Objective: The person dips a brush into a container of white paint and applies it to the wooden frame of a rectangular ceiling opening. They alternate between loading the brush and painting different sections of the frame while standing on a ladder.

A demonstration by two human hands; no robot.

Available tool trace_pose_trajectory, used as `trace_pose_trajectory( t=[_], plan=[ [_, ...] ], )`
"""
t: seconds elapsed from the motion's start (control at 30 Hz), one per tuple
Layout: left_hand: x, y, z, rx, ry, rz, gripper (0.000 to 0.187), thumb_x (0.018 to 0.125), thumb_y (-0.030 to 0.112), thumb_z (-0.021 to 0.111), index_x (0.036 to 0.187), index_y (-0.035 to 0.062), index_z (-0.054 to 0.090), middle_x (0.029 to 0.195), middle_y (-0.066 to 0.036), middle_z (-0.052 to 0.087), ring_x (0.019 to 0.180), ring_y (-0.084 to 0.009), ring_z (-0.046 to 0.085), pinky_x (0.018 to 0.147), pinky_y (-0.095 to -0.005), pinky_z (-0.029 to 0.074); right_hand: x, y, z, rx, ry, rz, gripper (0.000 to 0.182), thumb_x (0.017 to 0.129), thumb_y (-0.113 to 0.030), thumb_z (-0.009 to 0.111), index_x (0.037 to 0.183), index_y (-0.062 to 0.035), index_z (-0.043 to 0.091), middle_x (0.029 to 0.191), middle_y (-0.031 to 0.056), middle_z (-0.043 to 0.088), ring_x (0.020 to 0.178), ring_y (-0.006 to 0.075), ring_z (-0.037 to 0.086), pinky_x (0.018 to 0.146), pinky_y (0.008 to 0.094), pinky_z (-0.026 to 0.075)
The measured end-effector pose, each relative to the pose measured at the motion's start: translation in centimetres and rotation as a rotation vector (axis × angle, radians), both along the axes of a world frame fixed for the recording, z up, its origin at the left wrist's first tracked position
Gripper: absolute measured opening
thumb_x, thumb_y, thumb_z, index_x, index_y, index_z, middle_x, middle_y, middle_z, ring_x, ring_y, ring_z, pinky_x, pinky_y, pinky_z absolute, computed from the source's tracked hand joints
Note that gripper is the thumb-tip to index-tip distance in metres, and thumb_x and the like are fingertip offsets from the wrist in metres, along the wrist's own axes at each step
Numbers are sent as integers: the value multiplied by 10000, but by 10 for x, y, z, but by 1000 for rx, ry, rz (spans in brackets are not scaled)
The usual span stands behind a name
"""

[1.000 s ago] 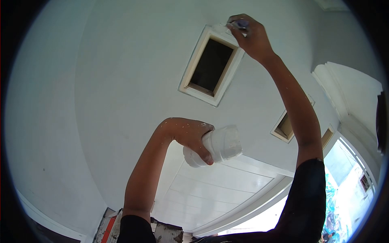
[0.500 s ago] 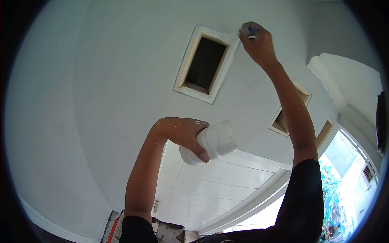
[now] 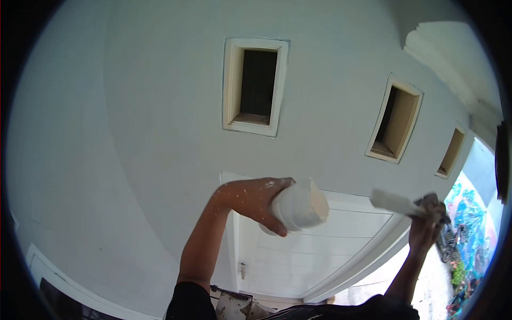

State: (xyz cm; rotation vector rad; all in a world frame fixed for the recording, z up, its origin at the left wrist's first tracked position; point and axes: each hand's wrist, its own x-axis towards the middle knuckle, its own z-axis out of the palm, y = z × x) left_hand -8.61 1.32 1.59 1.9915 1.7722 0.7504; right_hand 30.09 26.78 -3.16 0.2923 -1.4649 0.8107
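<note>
My left hand (image 3: pixel 255 200), speckled with white, is wrapped round a cut-off plastic container (image 3: pixel 298 205) with pale paint inside. Its wide mouth tilts toward the right. Farther right and at about the same height, my right hand (image 3: pixel 428 226) grips a paintbrush (image 3: pixel 394 202). The brush's pale bristles point left toward the container, apart from it and blurred by motion. Above my left hand, a small wall opening has a white-painted frame (image 3: pixel 229 88).
Two more framed openings, a middle one (image 3: pixel 413 120) and a far one (image 3: pixel 458 144), line the pale wall (image 3: pixel 170 106) to the right. Below my hands is a white panelled door (image 3: pixel 314 250) with a handle (image 3: pixel 243 271). Bright outdoors with a motorbike (image 3: pixel 450 242) shows at right.
My right hand has come down from the upper opening's frame to the lower right, with the brush now in plain sight. The view has shifted, and the container sits slightly lower and farther right.
</note>
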Motion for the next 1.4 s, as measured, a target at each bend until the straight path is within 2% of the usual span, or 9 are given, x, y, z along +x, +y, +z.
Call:
trace_pose_trajectory(
  t=[0.17, 0.27, 0.4, 0.43, 0.57, 0.87, 1.03, 1.2, 1.4],
  plan=[
    [36, 21, -27, 13, -40, -75, 1124, 563, 450, 1011, 1461, 22, 489, 1360, -187, 628, 1285, -364, 599, 1114, -461, 482, 36, -11, -82, -413, 40, -42, 665, 989, -567, 666, 1418, -99, 466, 1171, 73, 527, 1073, 198, 596, 891, 425, 600],
    [63, 23, -30, 5, -126, -18, 1133, 631, 435, 997, 1512, 35, 407, 1393, -198, 594, 1327, -363, 570, 1161, -478, 455, 35, -5, -90, -507, -67, 7, 967, 1021, -548, 621, 1683, -60, 111, 1055, 45, 560, 1003, 162, 598, 890, 408, 603],
    [24, 10, -83, 44, -266, 52, 1154, 688, 446, 977, 1555, 54, 324, 1457, -211, 529, 1383, -379, 522, 1191, -507, 435, -14, -28, -123, -563, -88, 24, 825, 1041, -516, 602, 1631, -36, 282, 1110, 76, 604, 1018, 183, 638, 830, 413, 630],
    [29, 4, -98, 37, -268, 69, 1154, 688, 446, 977, 1555, 54, 324, 1457, -211, 529, 1383, -379, 522, 1191, -507, 435, -16, -23, -126, -532, -130, 97, 684, 1046, -488, 608, 1530, -43, 419, 1144, 93, 603, 1023, 199, 647, 798, 413, 636],
    [41, -19, -151, 8, -385, 283, 1122, 717, 518, 944, 1518, 14, 341, 1427, -228, 531, 1349, -372, 550, 1163, -496, 456, -55, -30, -135, -593, -71, 325, 294, 1106, -341, 548, 1265, -94, 537, 1193, 104, 636, 885, 170, 647, 733, 340, 589],
    [39, -33, -213, 202, -347, 567, 1019, 761, 451, 932, 1470, -23, 374, 1355, -228, 552, 1281, -341, 591, 1077, -469, 510, -106, -82, -156, -790, -118, 829, 200, 1061, -145, 580, 1237, -51, 561, 1311, 164, 597, 1109, 342, 714, 1005, 554, 606],
    [28, -28, -226, 305, -308, 643, 1009, 768, 425, 926, 1460, -53, 369, 1343, -236, 532, 1255, -361, 593, 1069, -476, 510, -104, -98, -169, -885, -64, 941, 233, 1066, -143, 562, 1276, -47, 595, 1320, 139, 606, 1115, 361, 714, 1043, 546, 586],
    [33, -31, -226, 325, -258, 618, 1024, 770, 424, 923, 1465, -70, 355, 1377, -257, 496, 1283, -381, 568, 1082, -478, 500, -93, -118, -173, -1041, -51, 841, 477, 1072, -180, 559, 1515, -67, 421, 1268, 96, 649, 1107, 333, 718, 1009, 510, 606],
    [37, -35, -228, 281, -269, 575, 1038, 782, 426, 911, 1473, -90, 335, 1385, -275, 481, 1300, -407, 546, 1105, -485, 480, -83, -128, -204, -1097, -105, 797, 431, 1066, -293, 586, 1444, -92, 534, 1293, 73, 688, 1146, 289, 692, 1054, 468, 563]
  ],
)
